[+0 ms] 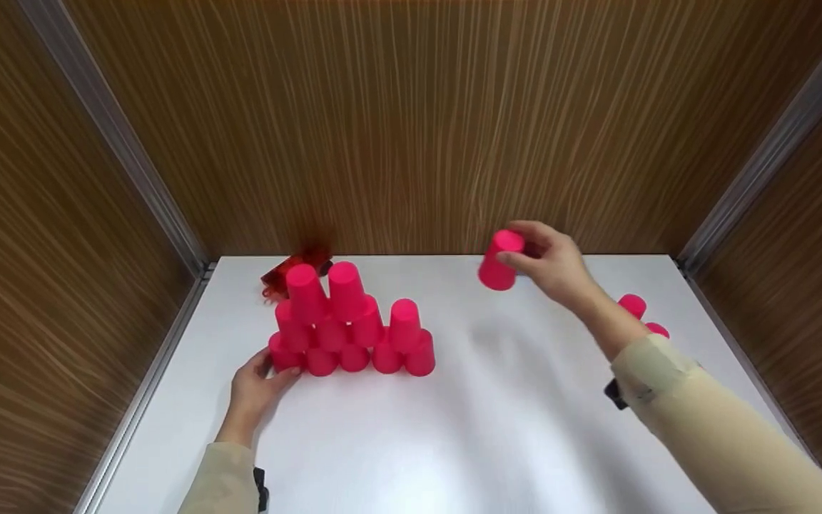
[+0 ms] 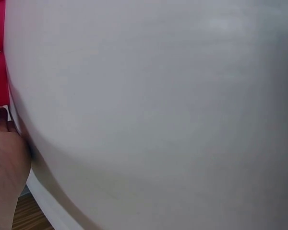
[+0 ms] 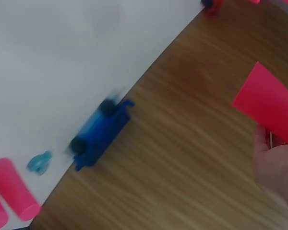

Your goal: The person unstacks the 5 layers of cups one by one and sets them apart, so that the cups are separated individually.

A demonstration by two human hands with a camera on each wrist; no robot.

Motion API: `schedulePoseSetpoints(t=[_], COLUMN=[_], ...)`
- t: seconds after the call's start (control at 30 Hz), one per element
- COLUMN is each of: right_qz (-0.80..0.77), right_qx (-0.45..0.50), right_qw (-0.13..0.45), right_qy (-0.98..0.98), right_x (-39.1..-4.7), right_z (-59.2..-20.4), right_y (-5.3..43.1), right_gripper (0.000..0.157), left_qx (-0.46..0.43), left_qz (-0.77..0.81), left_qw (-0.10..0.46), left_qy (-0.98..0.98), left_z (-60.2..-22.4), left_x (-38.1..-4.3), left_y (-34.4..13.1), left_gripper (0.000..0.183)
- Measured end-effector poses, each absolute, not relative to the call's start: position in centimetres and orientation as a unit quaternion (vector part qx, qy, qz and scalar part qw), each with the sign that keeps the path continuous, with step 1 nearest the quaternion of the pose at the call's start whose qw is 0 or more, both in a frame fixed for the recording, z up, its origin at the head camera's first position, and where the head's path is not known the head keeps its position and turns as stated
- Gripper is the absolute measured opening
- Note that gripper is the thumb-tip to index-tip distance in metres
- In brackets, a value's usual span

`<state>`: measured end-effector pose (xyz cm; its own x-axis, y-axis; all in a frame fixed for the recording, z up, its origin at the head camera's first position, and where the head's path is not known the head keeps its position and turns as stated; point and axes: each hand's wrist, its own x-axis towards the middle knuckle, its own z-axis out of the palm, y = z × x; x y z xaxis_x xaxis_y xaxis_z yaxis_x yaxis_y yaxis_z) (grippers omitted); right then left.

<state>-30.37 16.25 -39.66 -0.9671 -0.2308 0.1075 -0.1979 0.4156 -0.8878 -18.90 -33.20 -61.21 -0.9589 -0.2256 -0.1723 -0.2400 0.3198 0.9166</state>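
Upside-down pink cups stand stacked in tiers left of the table's middle. Two top cups (image 1: pixel 345 291) rest on a middle tier, where a gap separates the rightmost cup (image 1: pixel 404 325) from the others. At the bottom row's left end, my left hand (image 1: pixel 252 389) grips the end cup (image 1: pixel 282 353) between thumb and fingers; in the left wrist view the fingers are partly hidden. My right hand (image 1: pixel 557 265) holds another pink cup (image 1: pixel 499 265) in the air, right of the stack, its closed end up and tilted. The right wrist view shows this cup (image 3: pixel 269 103) too.
More pink cups (image 1: pixel 631 305) stand on the right, partly behind my right forearm. A red object (image 1: pixel 297 268) lies behind the stack. Along the back wall is a blue wheeled toy (image 3: pixel 103 134), near a small light-blue ring-shaped piece (image 3: pixel 39 163). Wood-grain panels enclose the white table (image 1: pixel 382 442).
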Motion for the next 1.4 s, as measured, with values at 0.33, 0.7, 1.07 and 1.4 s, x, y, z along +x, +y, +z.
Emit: schedulePoseSetpoints(t=[0.33, 0.7, 1.07, 1.4], right_qz=[-0.491, -0.476, -0.480, -0.445], right_qx=[-0.062, -0.050, -0.012, 0.031], right_qw=[0.076, 0.109, 0.135, 0.150], right_qy=[0.866, 0.871, 0.867, 0.882], right_x=[-30.9, -31.4, -31.4, -30.8], right_z=[-41.8, -45.3, -49.1, -51.8], right_y=[23.1, 27.4, 29.3, 31.5], right_gripper=[0.079, 0.079, 0.078, 0.081], left_qx=[-0.136, -0.152, -0.144, -0.156], left_qz=[0.580, 0.562, 0.567, 0.562], left_qw=[-0.014, -0.001, -0.014, -0.008], left_qy=[0.803, 0.813, 0.811, 0.812], left_z=[-61.6, -61.6, -61.0, -61.5], left_x=[-18.5, -17.7, -17.1, -17.0], left_y=[-33.8, -34.7, -34.4, -34.0], left_gripper=[0.080, 0.084, 0.079, 0.082])
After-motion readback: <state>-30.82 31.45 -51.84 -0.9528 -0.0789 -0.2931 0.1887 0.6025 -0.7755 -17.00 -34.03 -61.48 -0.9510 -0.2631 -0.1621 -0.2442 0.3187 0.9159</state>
